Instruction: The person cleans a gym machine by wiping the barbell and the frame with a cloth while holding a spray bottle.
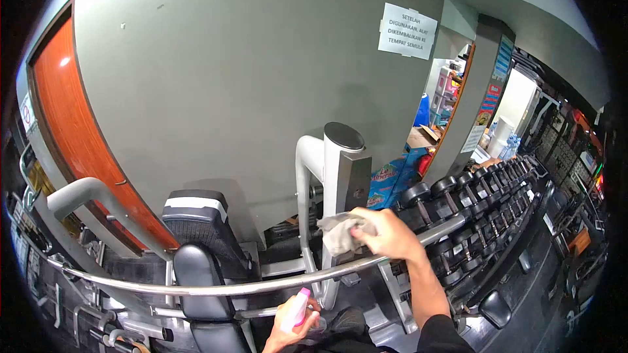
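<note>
A light grey cloth (341, 234) is bunched in my right hand (391, 235), whose fingers are closed on it. That hand is just above the long curved metal bar (261, 286), in front of the machine's upright post (340, 176). Lower down, my left hand (292, 327) is wrapped round a bottle with a pink top (302, 299), held below the bar. The bottle's lower part is hidden by my fingers.
Black padded seats (203, 281) stand left of centre under the bar. A rack of dumbbells (477, 209) runs back along the right. Behind are a grey wall (229, 78) with a paper sign (407, 31) and a brown door (85, 111) at left.
</note>
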`<action>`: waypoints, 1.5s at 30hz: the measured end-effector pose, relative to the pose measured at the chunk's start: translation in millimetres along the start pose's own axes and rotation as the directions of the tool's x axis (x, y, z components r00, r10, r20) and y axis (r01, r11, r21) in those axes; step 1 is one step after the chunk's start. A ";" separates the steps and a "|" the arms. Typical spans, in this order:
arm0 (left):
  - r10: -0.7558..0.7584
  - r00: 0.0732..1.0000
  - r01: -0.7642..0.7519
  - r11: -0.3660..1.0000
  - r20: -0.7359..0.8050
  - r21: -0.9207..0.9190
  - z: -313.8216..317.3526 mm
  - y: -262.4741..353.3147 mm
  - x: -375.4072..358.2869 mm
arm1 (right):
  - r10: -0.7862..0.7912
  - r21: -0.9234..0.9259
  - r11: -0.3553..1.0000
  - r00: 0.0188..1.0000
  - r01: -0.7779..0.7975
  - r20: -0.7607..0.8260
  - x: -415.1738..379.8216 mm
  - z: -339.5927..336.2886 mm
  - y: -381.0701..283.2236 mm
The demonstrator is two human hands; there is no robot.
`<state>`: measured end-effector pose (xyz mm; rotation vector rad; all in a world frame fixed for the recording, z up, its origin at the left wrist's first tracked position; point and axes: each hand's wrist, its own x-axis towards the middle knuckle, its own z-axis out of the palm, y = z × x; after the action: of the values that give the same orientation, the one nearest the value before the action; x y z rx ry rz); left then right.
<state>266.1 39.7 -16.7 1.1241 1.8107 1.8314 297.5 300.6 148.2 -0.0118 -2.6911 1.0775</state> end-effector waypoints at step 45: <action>-0.096 0.995 0.086 0.969 -0.031 -0.233 6.7 -20.8 -7.8 | -0.096 -0.018 0.995 0.934 0.096 -0.345 -34.9 26.4 35.0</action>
<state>269.8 41.6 -39.5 0.9082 1.5911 1.9642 322.5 304.7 98.3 -0.0633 -2.3511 0.9448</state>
